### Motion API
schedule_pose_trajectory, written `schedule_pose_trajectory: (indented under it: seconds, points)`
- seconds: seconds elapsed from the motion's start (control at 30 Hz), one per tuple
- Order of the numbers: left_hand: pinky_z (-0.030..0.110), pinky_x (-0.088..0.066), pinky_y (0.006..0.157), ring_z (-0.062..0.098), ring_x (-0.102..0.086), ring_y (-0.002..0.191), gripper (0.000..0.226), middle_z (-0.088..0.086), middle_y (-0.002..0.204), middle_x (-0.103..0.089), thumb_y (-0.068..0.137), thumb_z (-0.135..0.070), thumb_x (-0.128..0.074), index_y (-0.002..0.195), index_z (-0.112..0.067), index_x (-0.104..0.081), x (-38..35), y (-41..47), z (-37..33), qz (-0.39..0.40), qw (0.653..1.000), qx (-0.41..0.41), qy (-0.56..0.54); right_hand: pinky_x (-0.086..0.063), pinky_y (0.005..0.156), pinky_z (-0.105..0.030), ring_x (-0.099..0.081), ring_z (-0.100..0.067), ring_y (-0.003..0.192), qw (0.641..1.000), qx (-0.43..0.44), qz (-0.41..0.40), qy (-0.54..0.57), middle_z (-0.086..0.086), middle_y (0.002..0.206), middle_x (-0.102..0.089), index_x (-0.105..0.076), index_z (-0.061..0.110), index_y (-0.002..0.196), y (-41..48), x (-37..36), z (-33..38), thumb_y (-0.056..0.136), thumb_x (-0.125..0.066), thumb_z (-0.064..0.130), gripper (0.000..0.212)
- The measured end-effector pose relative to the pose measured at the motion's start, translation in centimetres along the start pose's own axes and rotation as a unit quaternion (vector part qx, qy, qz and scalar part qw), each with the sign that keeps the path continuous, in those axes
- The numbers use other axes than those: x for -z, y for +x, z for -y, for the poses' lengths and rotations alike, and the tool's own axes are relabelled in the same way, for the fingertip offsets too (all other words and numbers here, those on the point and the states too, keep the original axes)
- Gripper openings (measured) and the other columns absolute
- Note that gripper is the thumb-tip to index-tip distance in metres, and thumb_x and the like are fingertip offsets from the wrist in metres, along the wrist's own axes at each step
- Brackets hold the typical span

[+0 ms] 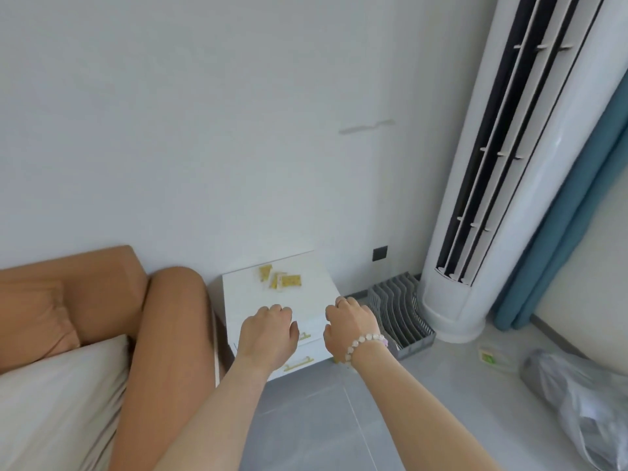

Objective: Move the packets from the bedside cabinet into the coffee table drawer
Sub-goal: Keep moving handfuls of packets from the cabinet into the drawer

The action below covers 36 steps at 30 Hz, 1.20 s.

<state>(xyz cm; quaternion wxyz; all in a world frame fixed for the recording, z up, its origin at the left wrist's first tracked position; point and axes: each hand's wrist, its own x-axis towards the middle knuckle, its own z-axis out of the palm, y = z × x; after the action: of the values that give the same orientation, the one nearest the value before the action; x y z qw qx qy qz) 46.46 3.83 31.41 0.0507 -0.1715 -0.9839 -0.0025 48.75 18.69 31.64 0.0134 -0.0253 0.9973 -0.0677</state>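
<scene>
**Head view: packets on bedside cabinet, both hands empty**

Head camera recorded the following, all placed relative to the bedside cabinet (306,311), a white unit against the wall.

Item: packets (280,280). Yellow and white sachets, lying flat on the cabinet top toward its wall side. Count: three as far as I could tell, one slightly apart to the left, two touching or overlapping to the right; blur kept me from ruling out a fourth beneath. Handling, by my judgement: very light, thin, soft and crinkly, not fragile, likely a little slick on the smooth top. Best taken by pinching an edge or a corner, or swept together and gathered in one hand.

Item: my left hand (268,331). Over the cabinet's front edge, fingers loosely curled under, holding nothing. Near the packets, not touching them.

Item: my right hand (350,326). Over the cabinet's front right corner, fingers curled, holding nothing; a bead bracelet (365,343) sat on the wrist.

Item: drawer handles (299,363). Two gold ones showed on the cabinet front, one partly hidden by my left hand.

Item: sofa (68,300). One, tan, left of the cabinet.

Item: grey file rack (401,314). One, on the floor just right of the cabinet.

Item: standing air conditioner (509,164). One, further right.

Coffee table drawer: not in view.
</scene>
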Motion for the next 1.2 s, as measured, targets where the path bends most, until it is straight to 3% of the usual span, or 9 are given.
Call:
schedule_pose_trajectory:
  seconds: [0.17, 0.4, 0.83, 0.93, 1.0, 1.03, 1.2]
  points:
    - [0.028, -0.038, 0.068, 0.019, -0.056, 0.101, 0.032, -0.001, 0.106, -0.061, 0.098, -0.033, -0.033, 0.108, -0.016, -0.059, -0.8, 6.6, 5.0, -0.018, 1.0, 0.011, -0.008, -0.036, 0.092, -0.031, -0.045, -0.023, 0.116, 1.0, 0.011, -0.005, 0.009, -0.007, 0.124, -0.05, -0.054, 0.01, 0.118, 8.2, 0.2, 2.0, 0.095, -0.036, 0.018, 0.03]
    - [0.03, -0.043, 0.07, 0.022, -0.059, 0.099, 0.031, 0.002, 0.102, -0.063, 0.096, -0.031, -0.038, 0.104, -0.013, -0.062, -2.6, 15.0, 11.3, -0.032, 0.998, 0.041, -0.029, -0.037, 0.09, -0.03, -0.045, -0.021, 0.115, 1.0, 0.016, 0.004, 0.003, -0.006, 0.123, -0.051, -0.055, 0.011, 0.118, 18.3, -0.7, 4.1, 0.095, -0.037, 0.018, 0.03]
    - [0.029, -0.043, 0.07, 0.019, -0.057, 0.097, 0.029, -0.002, 0.101, -0.062, 0.097, -0.032, -0.035, 0.104, -0.017, -0.059, -7.1, 25.2, 13.3, 0.014, 0.999, 0.034, -0.013, -0.037, 0.088, -0.029, -0.045, -0.021, 0.114, 0.999, -0.007, 0.03, 0.016, -0.006, 0.121, -0.051, -0.054, 0.011, 0.117, 29.4, -3.3, 1.3, 0.095, -0.037, 0.019, 0.029]
    - [0.026, -0.036, 0.052, 0.021, -0.062, 0.072, 0.014, 0.0, 0.075, -0.063, 0.084, -0.027, -0.062, 0.08, -0.014, -0.064, -8.6, 28.0, 13.6, 0.032, 0.998, 0.039, -0.03, -0.037, 0.089, -0.03, -0.045, -0.02, 0.114, 0.998, 0.001, 0.05, 0.023, -0.005, 0.122, -0.05, -0.054, 0.011, 0.118, 32.7, -4.6, 0.2, 0.095, -0.037, 0.02, 0.03]
    - [0.02, -0.027, 0.04, 0.018, -0.055, 0.045, 0.025, -0.003, 0.051, -0.053, 0.06, -0.022, -0.083, 0.056, -0.015, -0.06, -10.3, 30.3, 14.1, 0.041, 0.999, 0.032, -0.015, -0.037, 0.09, -0.03, -0.045, -0.021, 0.115, 0.997, 0.006, 0.064, 0.032, -0.005, 0.123, -0.05, -0.054, 0.011, 0.119, 35.2, -5.4, -0.6, 0.095, -0.037, 0.02, 0.031]
    - [0.019, -0.027, 0.038, 0.018, -0.053, 0.042, 0.027, -0.004, 0.048, -0.052, 0.057, -0.022, -0.084, 0.053, -0.016, -0.058, -11.1, 31.5, 14.3, 0.05, 0.998, 0.045, -0.014, -0.037, 0.09, -0.03, -0.045, -0.021, 0.116, 0.997, 0.01, 0.07, 0.036, -0.006, 0.123, -0.05, -0.054, 0.011, 0.119, 36.6, -5.7, -1.0, 0.095, -0.036, 0.02, 0.031]
    - [0.026, -0.035, 0.056, 0.022, -0.061, 0.078, 0.019, 0.001, 0.08, -0.064, 0.09, -0.028, -0.056, 0.084, -0.012, -0.064, -13.9, 38.0, 14.8, 0.064, 0.993, 0.093, -0.038, -0.037, 0.088, -0.029, -0.045, -0.02, 0.115, 0.993, 0.027, 0.106, 0.04, -0.005, 0.122, -0.05, -0.053, 0.011, 0.117, 43.7, -7.5, -3.9, 0.096, -0.035, 0.019, 0.029]
